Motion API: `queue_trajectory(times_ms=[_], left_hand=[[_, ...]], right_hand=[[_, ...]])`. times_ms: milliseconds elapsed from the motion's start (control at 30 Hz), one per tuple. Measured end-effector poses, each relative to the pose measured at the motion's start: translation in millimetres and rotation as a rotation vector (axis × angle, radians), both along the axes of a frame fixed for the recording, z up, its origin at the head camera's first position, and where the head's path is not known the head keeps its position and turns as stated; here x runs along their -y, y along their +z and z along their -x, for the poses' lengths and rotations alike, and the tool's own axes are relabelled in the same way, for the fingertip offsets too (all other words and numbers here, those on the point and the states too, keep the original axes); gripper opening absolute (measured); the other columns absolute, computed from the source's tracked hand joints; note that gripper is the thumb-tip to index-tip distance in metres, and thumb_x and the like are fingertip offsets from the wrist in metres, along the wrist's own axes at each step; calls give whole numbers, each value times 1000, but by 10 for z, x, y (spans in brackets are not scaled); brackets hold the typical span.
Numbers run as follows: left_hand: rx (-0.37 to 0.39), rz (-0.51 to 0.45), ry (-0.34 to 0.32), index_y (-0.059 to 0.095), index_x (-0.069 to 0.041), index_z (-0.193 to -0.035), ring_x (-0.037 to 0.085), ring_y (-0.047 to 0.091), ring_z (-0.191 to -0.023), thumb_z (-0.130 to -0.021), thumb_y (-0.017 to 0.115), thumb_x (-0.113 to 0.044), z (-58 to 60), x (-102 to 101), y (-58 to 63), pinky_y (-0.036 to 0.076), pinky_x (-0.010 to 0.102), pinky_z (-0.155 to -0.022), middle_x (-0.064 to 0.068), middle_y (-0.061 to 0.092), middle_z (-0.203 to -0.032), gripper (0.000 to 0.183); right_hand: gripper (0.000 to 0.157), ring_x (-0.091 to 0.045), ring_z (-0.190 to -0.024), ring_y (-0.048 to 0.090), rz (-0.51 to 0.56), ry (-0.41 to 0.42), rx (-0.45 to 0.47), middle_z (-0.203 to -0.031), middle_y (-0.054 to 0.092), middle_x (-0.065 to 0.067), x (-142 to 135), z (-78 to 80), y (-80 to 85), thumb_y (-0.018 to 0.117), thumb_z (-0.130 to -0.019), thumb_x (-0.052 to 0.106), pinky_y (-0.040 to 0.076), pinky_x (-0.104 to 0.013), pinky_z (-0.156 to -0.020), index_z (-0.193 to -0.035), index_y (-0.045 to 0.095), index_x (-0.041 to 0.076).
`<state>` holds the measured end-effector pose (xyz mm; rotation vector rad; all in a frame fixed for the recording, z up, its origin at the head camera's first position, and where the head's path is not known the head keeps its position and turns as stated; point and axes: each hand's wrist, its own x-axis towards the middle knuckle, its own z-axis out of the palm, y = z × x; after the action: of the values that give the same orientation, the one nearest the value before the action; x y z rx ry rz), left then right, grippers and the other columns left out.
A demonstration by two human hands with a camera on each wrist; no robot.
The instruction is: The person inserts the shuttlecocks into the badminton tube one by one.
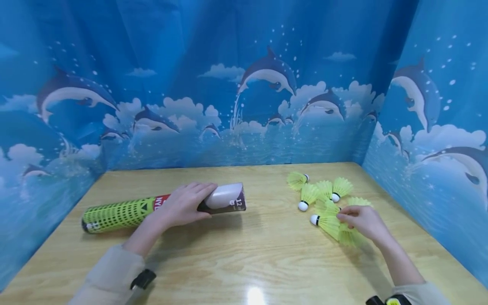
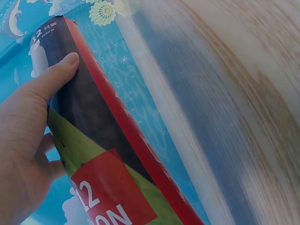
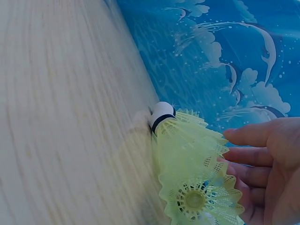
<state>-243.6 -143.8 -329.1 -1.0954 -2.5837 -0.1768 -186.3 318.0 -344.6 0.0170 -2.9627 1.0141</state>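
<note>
My left hand [image 1: 187, 203] grips a long shuttlecock tube [image 1: 122, 215] around its dark end, fingers over the top. In the left wrist view the thumb lies along the black part of the tube [image 2: 89, 98], beside its green and red label. My right hand [image 1: 362, 222] is at the near right of a cluster of yellow shuttlecocks with white heads. In the right wrist view, the loosely bent fingers [image 3: 251, 157] reach the skirt edges of a shuttlecock [image 3: 185, 145]; some fingertips are hidden behind the skirts. Another shuttlecock [image 3: 194, 199] shows its open skirt.
More shuttlecocks lie farther back on the wooden table [image 1: 244, 254], including one [image 1: 297, 180] at the far side of the cluster. A blue dolphin-print curtain [image 1: 244, 84] stands behind the table and along its right side.
</note>
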Motion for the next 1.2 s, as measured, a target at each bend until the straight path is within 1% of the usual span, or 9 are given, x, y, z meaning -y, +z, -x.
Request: queue_trajectory(times_ms=[133,333,467,567,667,767,867,1033,1200], left_hand=[[15,2,8,44,-7,-137,30,51,-114,-70,80,-38,2,-18,-5,44,50,-92,11,53,-130,82],[12,-1,13,44,-7,-137,30,51,-115,-69,80,-38,-4,-23,0,43,50,-93,11,53,-130,82],[9,6,14,44,-7,-137,30,50,-115,-69,80,-38,-5,-24,-3,43,50,-93,12,53,-130,83],[5,11,13,44,-7,-137,30,51,-115,-69,80,-39,-3,-25,-8,44,49,-92,12,53,-129,83],[0,10,13,44,-7,-137,29,51,-114,-69,80,-39,-4,-24,-8,44,49,-92,12,54,-129,83],[0,8,12,44,-7,-137,29,51,-114,-69,81,-38,-7,-26,-10,44,49,-92,11,54,-128,83],[4,6,9,45,-7,-137,29,52,-113,-69,81,-38,-16,-31,-7,44,49,-92,11,55,-128,83],[10,0,5,45,-7,-137,29,51,-114,-69,81,-38,-27,-32,1,44,49,-92,12,54,-128,83],[2,-3,5,44,-7,-137,30,51,-114,-69,81,-38,-2,-21,-10,43,49,-93,12,54,-128,84]], right_hand=[[35,-17,-71,60,-12,-27,-4,-89,68,-11,4,3,-7,64,-88,26,48,-32,-60,-103,65,-5],[29,-17,-71,61,19,-67,-39,-89,68,-14,16,8,-31,67,-84,19,48,-32,-64,-99,66,-6],[30,-16,-73,62,68,-94,-37,-92,67,-16,22,9,-58,66,-84,17,48,-40,-73,-102,66,-7],[31,-16,-74,62,108,-105,-32,-94,67,-17,31,9,-63,66,-84,16,45,-46,-79,-103,65,-8],[32,-14,-76,61,135,-108,-37,-94,67,-16,42,12,-51,66,-84,16,43,-47,-81,-105,64,-8],[33,-13,-77,61,161,-106,-33,-94,68,-14,53,5,-31,66,-85,16,44,-45,-81,-107,63,-8],[34,-12,-76,61,194,-102,-31,-93,68,-11,72,-6,-9,65,-86,16,46,-40,-79,-109,62,-9],[35,-7,-72,61,291,-87,-59,-90,68,-7,146,-17,37,64,-87,13,53,-29,-71,-111,59,-12],[37,-6,-71,61,367,-69,-68,-88,67,-3,231,1,124,63,-87,12,54,-28,-69,-114,56,-14]])
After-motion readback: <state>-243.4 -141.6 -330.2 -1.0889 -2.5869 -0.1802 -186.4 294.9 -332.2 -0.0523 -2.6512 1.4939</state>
